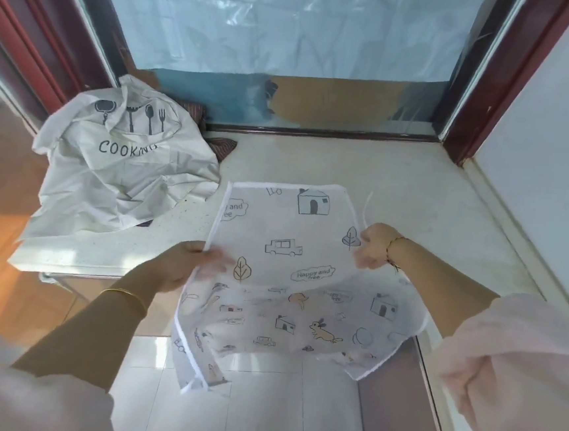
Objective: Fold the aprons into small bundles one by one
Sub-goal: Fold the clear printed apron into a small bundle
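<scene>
**A:** Fingers of the left hand [186, 265] first: where do they sit on the cloth?

**B:** They pinch the left hem of the printed apron [283, 249]. Part of them shows, blurred, through the thin fabric, so the cloth passes over them.

**A:** And the right hand [375, 245]?

**B:** Its fingers [363, 258] curl on the right hem, beside a printed tree. They are blurred, but they grip the edge. A white strap [366, 208] rises just beyond that hand.

**A:** Where does the apron lie?

**B:** It is stretched between the two hands. The far half lies flat on the pale countertop [400, 177], and the near half droops off the front edge above the tiled floor [259, 412].

**A:** The arms?

**B:** Both reach forward, forearms bare, pale sleeves pushed up. The left wrist wears a gold bangle [128, 296] and the right a thin cord bracelet [393, 250]. The right hand sits farther out than the left.

**A:** What else is there?

**B:** A crumpled cream apron [118, 173] printed "COOKING" lies at the counter's far left, apart from both hands. A dark striped cloth [222, 146] peeks out behind it, below the window [292, 27].
</scene>
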A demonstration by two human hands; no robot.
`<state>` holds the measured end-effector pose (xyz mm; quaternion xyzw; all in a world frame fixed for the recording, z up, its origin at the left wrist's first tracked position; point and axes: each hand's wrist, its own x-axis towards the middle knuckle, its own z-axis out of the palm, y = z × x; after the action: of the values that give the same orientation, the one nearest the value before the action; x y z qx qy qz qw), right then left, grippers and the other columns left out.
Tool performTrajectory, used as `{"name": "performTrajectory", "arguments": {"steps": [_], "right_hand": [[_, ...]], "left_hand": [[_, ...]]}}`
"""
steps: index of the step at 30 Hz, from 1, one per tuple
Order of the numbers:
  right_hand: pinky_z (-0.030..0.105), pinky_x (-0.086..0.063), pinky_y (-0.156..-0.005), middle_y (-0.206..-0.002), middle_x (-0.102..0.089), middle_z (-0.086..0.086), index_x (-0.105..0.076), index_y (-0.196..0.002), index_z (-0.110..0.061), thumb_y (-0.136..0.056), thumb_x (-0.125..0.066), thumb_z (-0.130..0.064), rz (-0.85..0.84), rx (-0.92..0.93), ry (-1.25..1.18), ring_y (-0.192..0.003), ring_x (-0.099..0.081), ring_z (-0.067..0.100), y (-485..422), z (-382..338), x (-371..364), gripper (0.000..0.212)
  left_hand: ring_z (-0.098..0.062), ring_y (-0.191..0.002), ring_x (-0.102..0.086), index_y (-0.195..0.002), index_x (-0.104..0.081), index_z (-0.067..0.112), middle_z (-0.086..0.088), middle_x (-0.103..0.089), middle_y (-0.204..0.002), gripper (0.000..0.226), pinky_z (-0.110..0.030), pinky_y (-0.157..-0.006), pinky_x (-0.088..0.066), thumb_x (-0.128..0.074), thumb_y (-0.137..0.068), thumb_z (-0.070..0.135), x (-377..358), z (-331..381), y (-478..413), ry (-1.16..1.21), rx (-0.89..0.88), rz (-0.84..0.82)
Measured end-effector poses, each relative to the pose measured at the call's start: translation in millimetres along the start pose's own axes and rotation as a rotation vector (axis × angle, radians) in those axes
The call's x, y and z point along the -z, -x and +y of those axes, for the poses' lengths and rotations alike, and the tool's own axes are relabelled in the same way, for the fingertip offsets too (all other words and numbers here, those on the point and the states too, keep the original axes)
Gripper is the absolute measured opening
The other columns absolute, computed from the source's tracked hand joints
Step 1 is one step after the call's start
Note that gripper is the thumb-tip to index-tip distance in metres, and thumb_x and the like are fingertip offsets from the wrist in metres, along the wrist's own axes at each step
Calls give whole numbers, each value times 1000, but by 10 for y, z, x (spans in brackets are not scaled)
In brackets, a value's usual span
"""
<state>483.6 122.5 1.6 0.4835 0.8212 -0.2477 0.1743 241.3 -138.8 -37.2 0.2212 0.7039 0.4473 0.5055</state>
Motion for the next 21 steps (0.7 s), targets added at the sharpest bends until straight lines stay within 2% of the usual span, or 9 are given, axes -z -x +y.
{"name": "performTrajectory", "arguments": {"steps": [2, 5, 8, 10, 13, 15, 17, 18, 21], "right_hand": [[25, -47, -57, -66, -56, 6, -48, -62, -13, -82, -62, -11, 23, 54, -60, -65, -57, 22, -22, 5, -33, 25], [26, -25, -45, -56, -38, 3, -37, -57, -13, -90, -50, -14, 473, 212, -159, -55, -38, 21, -55, -146, -85, 35], [28, -28, -49, -62, -47, 4, -54, -75, -11, -93, -45, -10, 842, 341, -401, -60, -42, 22, 43, -269, -268, 20], [28, -34, -54, -63, -46, 1, -51, -72, -14, -93, -48, -14, 458, 371, -207, -64, -48, 23, 124, -157, -602, 21], [27, -49, -50, -74, -58, 2, -58, -76, -15, -86, -66, -13, -600, 113, 276, -63, -58, 16, 390, 206, -1169, 12], [26, -57, -55, -87, -62, 9, -63, -97, -5, -88, -62, -4, -804, 97, 369, -71, -62, 20, 365, 331, -1293, 9], [31, -56, -75, -103, -64, 15, -61, -115, 0, -91, -56, -8, -459, 208, 456, -89, -64, 28, 212, 274, -1157, 26], [36, -53, -79, -102, -65, 17, -63, -110, 1, -92, -52, -11, -200, 254, 306, -94, -63, 30, 119, 226, -1020, 24], [38, -45, -65, -84, -63, 22, -64, -92, 4, -95, -43, -10, 527, 264, -288, -81, -59, 34, 16, 59, -643, 25]], "left_hand": [[-24, -93, -63, -92, -69, 15, -8, -71, -96, 11, -33, -83, -49, -59, -92, 19, 40, 3, 53, -171, -46, 216], [-20, -58, -43, -65, -50, 13, -4, -50, -62, 33, -30, -56, -34, -54, -95, 24, -46, 200, 117, -361, -250, 568], [-24, -58, -39, -68, -43, 7, -7, -45, -60, 38, -33, -52, -25, -45, -99, 28, -214, 327, 213, -518, -472, 909], [-24, -64, -44, -77, -57, 5, -7, -53, -68, 38, -31, -56, -31, -52, -94, 37, -245, 111, 248, -673, -214, 576], [-25, -90, -63, -117, -64, 18, -3, -65, -117, 45, -33, -84, -49, -59, -84, 50, -294, -509, 428, -1078, 666, -322], [-30, -99, -66, -121, -59, 16, -11, -62, -125, 42, -41, -90, -52, -52, -90, 43, -294, -698, 540, -997, 829, -443], [-24, -95, -67, -112, -62, 12, -12, -70, -110, 32, -32, -82, -53, -44, -96, 33, -231, -600, 492, -854, 683, -254], [-22, -88, -66, -107, -63, 9, -11, -72, -101, 31, -27, -75, -51, -42, -98, 29, -182, -491, 409, -786, 532, -84], [-33, -79, -58, -88, -56, 3, -20, -65, -88, 30, -34, -70, -36, -43, -99, 28, -109, -123, 216, -996, -129, 624]]}}
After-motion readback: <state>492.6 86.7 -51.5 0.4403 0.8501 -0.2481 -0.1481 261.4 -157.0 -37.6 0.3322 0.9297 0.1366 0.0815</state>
